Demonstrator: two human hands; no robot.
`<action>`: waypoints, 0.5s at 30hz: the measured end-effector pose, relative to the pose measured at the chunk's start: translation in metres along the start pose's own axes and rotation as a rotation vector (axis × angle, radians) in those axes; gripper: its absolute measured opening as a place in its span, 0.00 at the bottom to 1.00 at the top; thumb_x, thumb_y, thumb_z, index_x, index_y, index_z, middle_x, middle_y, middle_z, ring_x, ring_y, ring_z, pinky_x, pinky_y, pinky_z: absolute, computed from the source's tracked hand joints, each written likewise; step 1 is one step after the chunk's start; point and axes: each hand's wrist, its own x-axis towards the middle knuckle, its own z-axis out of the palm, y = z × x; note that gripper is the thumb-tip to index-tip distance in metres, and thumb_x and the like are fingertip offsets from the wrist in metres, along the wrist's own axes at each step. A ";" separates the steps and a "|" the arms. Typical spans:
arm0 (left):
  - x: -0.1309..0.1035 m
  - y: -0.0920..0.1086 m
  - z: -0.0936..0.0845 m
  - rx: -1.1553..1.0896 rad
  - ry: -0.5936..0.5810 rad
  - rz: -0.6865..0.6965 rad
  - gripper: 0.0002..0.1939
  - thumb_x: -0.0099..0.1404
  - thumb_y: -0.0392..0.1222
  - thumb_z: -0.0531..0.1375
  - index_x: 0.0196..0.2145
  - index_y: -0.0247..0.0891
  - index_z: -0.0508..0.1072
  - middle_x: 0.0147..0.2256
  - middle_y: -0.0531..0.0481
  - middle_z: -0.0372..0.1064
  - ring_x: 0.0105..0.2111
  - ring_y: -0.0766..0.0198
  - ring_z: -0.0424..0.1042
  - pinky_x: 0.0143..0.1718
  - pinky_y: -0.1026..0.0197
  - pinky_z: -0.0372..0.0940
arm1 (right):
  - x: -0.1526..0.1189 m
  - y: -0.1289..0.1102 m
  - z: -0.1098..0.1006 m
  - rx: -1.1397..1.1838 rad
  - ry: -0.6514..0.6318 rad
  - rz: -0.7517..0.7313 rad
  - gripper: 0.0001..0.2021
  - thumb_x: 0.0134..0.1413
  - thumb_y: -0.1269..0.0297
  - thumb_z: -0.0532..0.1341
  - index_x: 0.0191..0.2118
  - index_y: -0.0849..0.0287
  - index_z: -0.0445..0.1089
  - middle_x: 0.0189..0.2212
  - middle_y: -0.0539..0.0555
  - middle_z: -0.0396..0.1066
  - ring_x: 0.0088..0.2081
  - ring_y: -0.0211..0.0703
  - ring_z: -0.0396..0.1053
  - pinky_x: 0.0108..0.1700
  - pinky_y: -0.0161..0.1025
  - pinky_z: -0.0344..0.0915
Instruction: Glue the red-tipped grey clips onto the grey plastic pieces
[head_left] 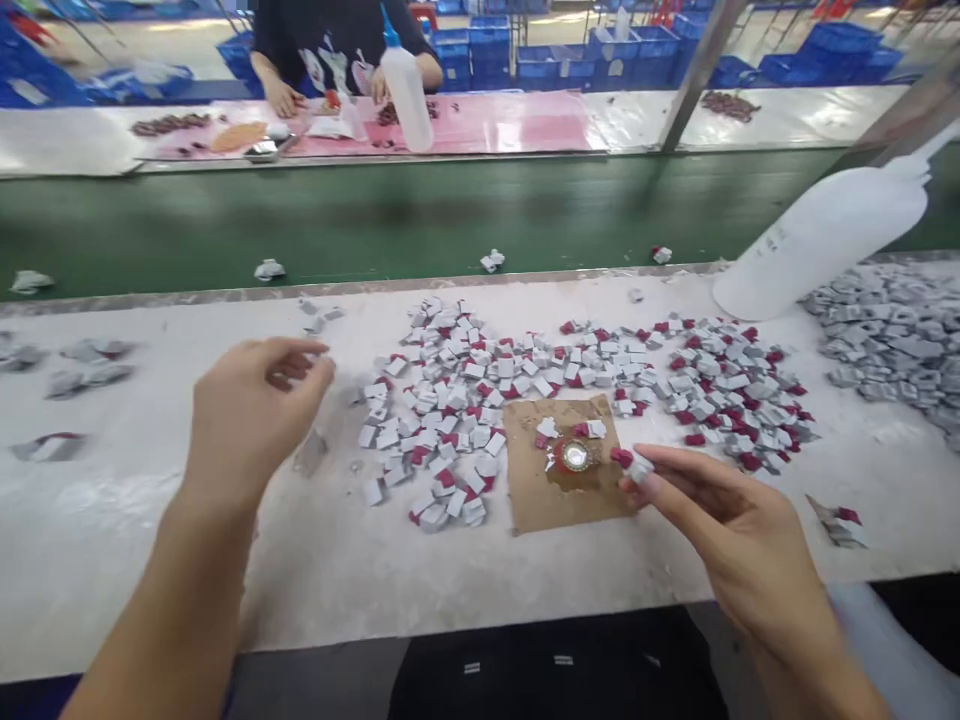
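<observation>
My right hand (720, 520) pinches a small grey and dark red piece (634, 464) between thumb and fingertips, just over the right edge of a brown cardboard square (532, 500). On the cardboard are a round metal cap (577, 456) in a wet amber patch and a few grey and red pieces (546, 430). My left hand (259, 400) is raised over the table to the left, fingers curled with thumb and index close together; whether anything is between them cannot be made out. A wide pile of grey and red pieces (450, 400) spreads between the hands.
A white bottle (817, 240) leans at the right, beside a heap of grey pieces (892, 340). Several loose pieces (90, 365) lie at the left. Behind runs a green belt (375, 220) carrying small clusters. Across it a person (337, 50) works at a pink-covered table (510, 125).
</observation>
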 end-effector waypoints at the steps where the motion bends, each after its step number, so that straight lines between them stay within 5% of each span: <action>1: -0.015 -0.002 0.002 -0.034 -0.026 0.042 0.10 0.69 0.47 0.67 0.46 0.45 0.84 0.43 0.51 0.81 0.41 0.54 0.81 0.55 0.52 0.76 | 0.001 -0.001 0.004 0.017 -0.013 0.007 0.12 0.60 0.51 0.83 0.47 0.47 0.93 0.45 0.57 0.92 0.37 0.56 0.91 0.39 0.44 0.91; 4: -0.055 -0.013 0.010 -0.106 -0.030 0.141 0.11 0.71 0.50 0.66 0.48 0.47 0.85 0.46 0.50 0.81 0.41 0.53 0.82 0.52 0.51 0.77 | 0.001 0.002 0.010 0.021 -0.049 0.021 0.11 0.63 0.53 0.82 0.48 0.47 0.93 0.46 0.56 0.92 0.43 0.56 0.92 0.45 0.44 0.92; 7: -0.079 -0.025 0.017 -0.138 0.027 0.095 0.14 0.70 0.50 0.68 0.51 0.49 0.83 0.44 0.50 0.81 0.40 0.51 0.83 0.53 0.49 0.78 | 0.001 0.004 0.013 -0.006 -0.083 0.008 0.10 0.65 0.54 0.80 0.49 0.48 0.93 0.48 0.55 0.92 0.47 0.56 0.92 0.49 0.44 0.91; 15: -0.091 -0.038 0.020 -0.096 0.024 0.028 0.12 0.68 0.50 0.68 0.48 0.50 0.85 0.43 0.50 0.81 0.38 0.49 0.82 0.55 0.43 0.79 | 0.001 0.006 0.014 -0.202 -0.089 -0.107 0.07 0.71 0.57 0.77 0.51 0.43 0.92 0.48 0.51 0.91 0.49 0.52 0.89 0.50 0.45 0.87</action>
